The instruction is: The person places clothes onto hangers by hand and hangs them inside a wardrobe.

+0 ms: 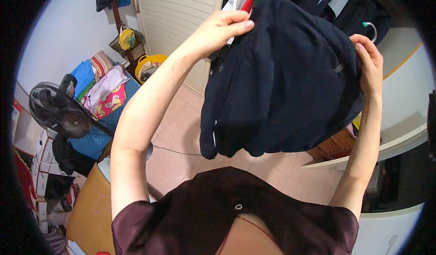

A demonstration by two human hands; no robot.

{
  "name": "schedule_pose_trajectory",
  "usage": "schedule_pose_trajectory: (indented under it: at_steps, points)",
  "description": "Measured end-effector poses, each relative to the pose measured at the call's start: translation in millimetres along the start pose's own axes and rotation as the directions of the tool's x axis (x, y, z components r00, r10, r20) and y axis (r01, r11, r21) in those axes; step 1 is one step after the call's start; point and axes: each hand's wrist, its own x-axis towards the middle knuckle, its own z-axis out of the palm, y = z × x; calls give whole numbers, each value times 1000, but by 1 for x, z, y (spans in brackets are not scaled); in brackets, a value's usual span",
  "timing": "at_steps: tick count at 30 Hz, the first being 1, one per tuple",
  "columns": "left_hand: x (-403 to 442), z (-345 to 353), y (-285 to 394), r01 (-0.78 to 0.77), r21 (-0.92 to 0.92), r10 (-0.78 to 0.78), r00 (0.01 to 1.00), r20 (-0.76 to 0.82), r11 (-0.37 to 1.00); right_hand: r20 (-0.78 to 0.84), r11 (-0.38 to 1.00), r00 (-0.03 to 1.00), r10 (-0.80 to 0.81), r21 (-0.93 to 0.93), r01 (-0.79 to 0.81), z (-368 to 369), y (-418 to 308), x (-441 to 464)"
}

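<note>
A dark navy jacket (290,82) hangs spread out in the air in front of me, held up by its upper edge. Its left side shows a small pale strip low down. At the upper left corner, my left hand (222,30) pinches the fabric between thumb and fingers. My right hand (371,68) is closed on the cloth at the upper right edge, its fingertips partly hidden. Just beyond the right hand appears a white hanger hook (373,31) with a green tip; I cannot tell whether it belongs to the jacket.
Behind the jacket, several garments (338,0) hang in an open wardrobe beside a slatted door (175,23). A black fan (59,109) stands left, near folded clothes (102,84) on a blue surface. Past them sits a yellow basket (156,58). A cable (177,152) crosses the tiled floor.
</note>
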Motion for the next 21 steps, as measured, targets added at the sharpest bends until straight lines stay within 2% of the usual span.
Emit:
schedule_pose_trajectory:
  at_steps: [1, 3, 4, 5, 7, 8, 9, 11, 13, 15, 16, 17, 19, 21]
  points:
    - [5, -2, 1, -1, 1, 1, 1000, 1, 1000, -2, 1000, 1000, -1, 0, 1, 1, 1, 0]
    - [15, -8, 6, -110, -124, 99, 991, -92, 986, 175, 995, 984, -45, -79, 60, 4, 5, 1]
    - [17, -10, 10, -68, -137, 58, 995, -77, 988, 318, 997, 948, -1, -68, 24, -1, 7, 3]
    - [19, -7, 10, -79, -133, 69, 995, -78, 988, 315, 997, 949, -11, -69, 34, -5, 8, 6]
    - [20, 4, 5, 39, -153, -29, 998, 62, 987, 94, 997, 995, -46, 66, 40, -10, 5, 9]
    - [19, 6, 2, 102, -110, -91, 991, 100, 989, 21, 996, 996, -84, -9, 85, -10, 2, 11]
    - [19, 4, 0, 102, -110, -90, 990, 106, 989, 15, 997, 997, -82, -10, 82, -13, 1, 13]
    - [15, -1, 0, 59, -176, -63, 998, -15, 983, 22, 997, 999, -33, -73, 35, -21, -1, 19]
    - [9, -5, -4, -83, -274, 32, 982, -186, 958, -10, 983, 996, -86, -163, 83, -26, -7, 26]
    - [-6, 9, 6, -69, -28, 55, 936, -346, 997, -28, 991, 997, -70, -114, 66, -34, -9, 37]
    - [-14, 21, 5, -152, 79, 171, 916, -364, 985, -20, 982, 996, -88, -172, 83, -41, -10, 43]
    - [-25, 35, 11, -51, 201, 120, 929, -349, 978, -41, 985, 993, -109, -141, 103, -43, -11, 51]
    - [-37, 66, 9, -28, 268, 109, 950, -294, 963, -27, 970, 987, -160, -189, 152, -66, -6, 73]
    - [-46, 84, -14, -3, 538, 178, 945, -274, 843, -37, 971, 990, -133, -205, 123, -59, -31, 75]
